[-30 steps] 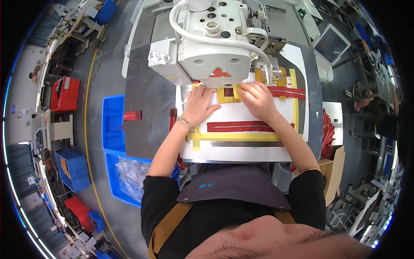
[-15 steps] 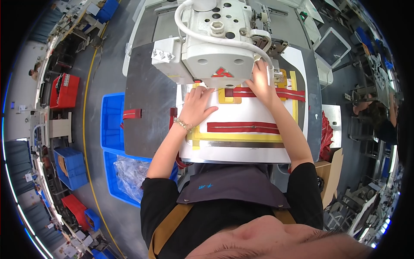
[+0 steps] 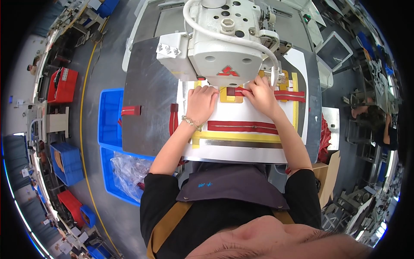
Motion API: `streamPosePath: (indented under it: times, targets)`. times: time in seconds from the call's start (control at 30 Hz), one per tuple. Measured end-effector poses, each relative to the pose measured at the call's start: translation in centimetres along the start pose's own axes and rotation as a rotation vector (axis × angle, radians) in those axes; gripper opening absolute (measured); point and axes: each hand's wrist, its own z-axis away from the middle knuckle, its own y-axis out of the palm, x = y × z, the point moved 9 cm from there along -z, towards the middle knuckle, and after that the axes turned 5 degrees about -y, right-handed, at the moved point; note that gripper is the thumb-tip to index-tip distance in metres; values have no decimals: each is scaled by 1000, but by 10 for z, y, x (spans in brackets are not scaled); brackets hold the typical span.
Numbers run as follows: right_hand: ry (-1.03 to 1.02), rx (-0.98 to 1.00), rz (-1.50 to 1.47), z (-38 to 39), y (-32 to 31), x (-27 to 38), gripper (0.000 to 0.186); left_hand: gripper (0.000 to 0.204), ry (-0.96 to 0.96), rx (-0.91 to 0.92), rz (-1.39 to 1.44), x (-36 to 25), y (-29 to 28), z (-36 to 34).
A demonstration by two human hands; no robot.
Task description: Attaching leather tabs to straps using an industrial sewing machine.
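Beneath the head of a white sewing machine (image 3: 228, 56), a red zipper (image 3: 286, 96) lies across a small yellow plate (image 3: 231, 99). My right hand (image 3: 262, 97) is closed, with its fingertips pinching the zipper just right of that plate. Left of the plate, my left hand (image 3: 201, 105) has its fingers curled and pressed together. Whatever those fingertips may hold is too small or hidden to make out. Nearer to me, a second red zipper (image 3: 242, 127) lies flat on the white sheet, just beyond a yellow tape strip (image 3: 241, 137).
Another red zipper (image 3: 174, 118) lies beside my left forearm, and one more (image 3: 131, 110) crosses the left table edge. Blue bins (image 3: 111, 116) stand at the left, one with clear plastic bags. Red zippers (image 3: 325, 138) hang at the right, above a cardboard box (image 3: 330, 177). A screen (image 3: 334, 49) stands far right.
My right hand has come down and nearer from the machine head, onto the zipper. My left hand has drawn its spread thumb and fingers together. The view has shifted slightly.
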Motion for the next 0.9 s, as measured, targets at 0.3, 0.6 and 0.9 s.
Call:
streamPosePath:
  times: [0.3, 0.6, 0.9]
  targets:
    - [102, 315, -719, -8, 16, -21, 34, 18, -121, 55, 66, 11, 5, -2]
    - [-20, 454, -656, -12, 13, -14, 35, 16, -135, 66, 66, 9, 8, -3]
    - [97, 278, -516, -28, 49, -2, 37, 14, -76, 57, -26, -1, 4, -4]
